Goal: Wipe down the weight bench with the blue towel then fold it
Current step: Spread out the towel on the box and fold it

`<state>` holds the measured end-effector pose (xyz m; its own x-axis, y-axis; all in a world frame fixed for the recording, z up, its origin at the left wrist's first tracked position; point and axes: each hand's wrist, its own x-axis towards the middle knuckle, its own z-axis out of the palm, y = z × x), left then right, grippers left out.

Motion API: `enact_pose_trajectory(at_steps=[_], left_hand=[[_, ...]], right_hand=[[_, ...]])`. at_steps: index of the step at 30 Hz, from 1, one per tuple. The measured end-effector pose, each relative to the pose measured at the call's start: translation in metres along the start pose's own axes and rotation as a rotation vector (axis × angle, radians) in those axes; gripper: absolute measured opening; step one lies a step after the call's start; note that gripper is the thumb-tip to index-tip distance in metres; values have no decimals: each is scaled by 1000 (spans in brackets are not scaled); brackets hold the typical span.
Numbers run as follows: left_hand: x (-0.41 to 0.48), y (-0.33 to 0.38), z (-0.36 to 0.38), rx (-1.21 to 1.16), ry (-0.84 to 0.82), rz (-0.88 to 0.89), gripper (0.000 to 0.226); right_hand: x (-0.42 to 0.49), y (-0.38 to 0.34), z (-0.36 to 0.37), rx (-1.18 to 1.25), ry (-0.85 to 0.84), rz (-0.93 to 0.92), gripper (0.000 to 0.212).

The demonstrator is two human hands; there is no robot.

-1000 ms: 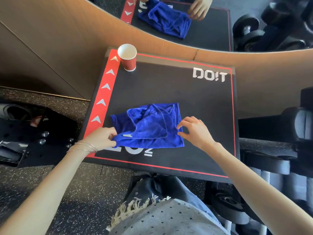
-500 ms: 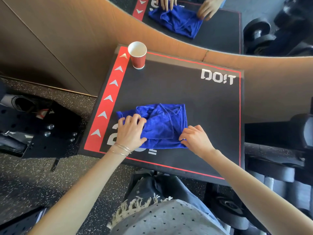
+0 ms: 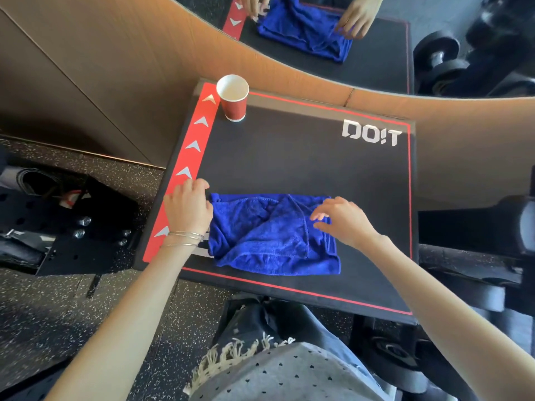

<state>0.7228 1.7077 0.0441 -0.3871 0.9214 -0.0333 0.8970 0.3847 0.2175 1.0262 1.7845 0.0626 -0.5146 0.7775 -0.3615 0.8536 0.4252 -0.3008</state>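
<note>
Bench (image 3: 289, 157): towel (image 3: 260, 235) (rumpled) in left grip (image 3: 188, 209)

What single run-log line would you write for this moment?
stage: folding | towel: rumpled, on bench | left hand: holds left edge | right hand: open over right edge | cup: upright, far-left corner

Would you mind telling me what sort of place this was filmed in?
Most likely a gym: a padded black-and-red bench bearing a DO!T logo, speckled rubber flooring, and dumbbells reflected in the wall mirror behind it.
</note>
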Motion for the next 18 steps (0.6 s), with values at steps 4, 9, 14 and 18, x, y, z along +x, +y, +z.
enact_pose_trajectory(at_steps=[4, 9, 14, 18], left_hand=[[-4, 17, 5, 101, -150, 66, 39], [4, 6, 4, 46, -373, -27, 19], [18, 6, -5, -111, -51, 61, 13], [-5, -8, -8, -102, -48, 57, 19]], right_hand=[[13, -8, -1, -42, -18, 48, 13], [-16, -19, 21, -112, -166, 4, 14], [-43, -11, 45, -142, -124, -4, 23], [-43, -6, 46, -95, -128, -21, 23]])
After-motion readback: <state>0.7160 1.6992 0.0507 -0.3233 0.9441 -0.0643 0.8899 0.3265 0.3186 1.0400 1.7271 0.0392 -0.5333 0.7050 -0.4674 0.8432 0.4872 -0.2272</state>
